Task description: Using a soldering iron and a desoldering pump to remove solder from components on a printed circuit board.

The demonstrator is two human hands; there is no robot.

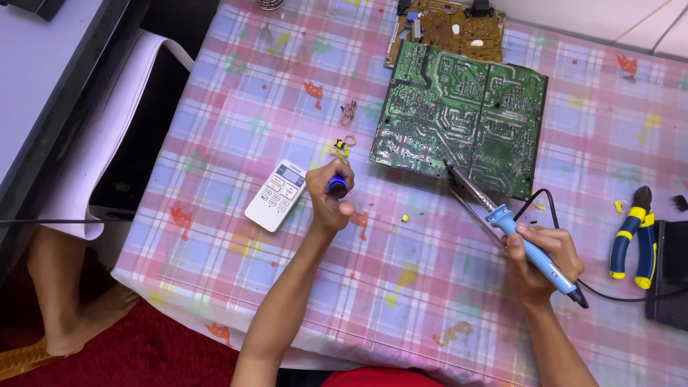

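My right hand [539, 259] grips a blue soldering iron [534, 254], its metal tip resting on the near edge of a large green circuit board [459, 115] lying solder side up. A black cord runs from the iron's rear end. My left hand [330, 195] is closed around a small dark blue object [337, 186], held above the checked tablecloth [236, 100] just left of the board. A few small yellow and orange parts [342, 145] lie beside that hand.
A white remote control [275, 195] lies left of my left hand. A brown circuit board [448, 25] sits behind the green one. Pliers with blue and yellow handles [634, 233] and a black box [670, 272] are at the right edge. A person's bare foot [68, 315] rests on the red floor.
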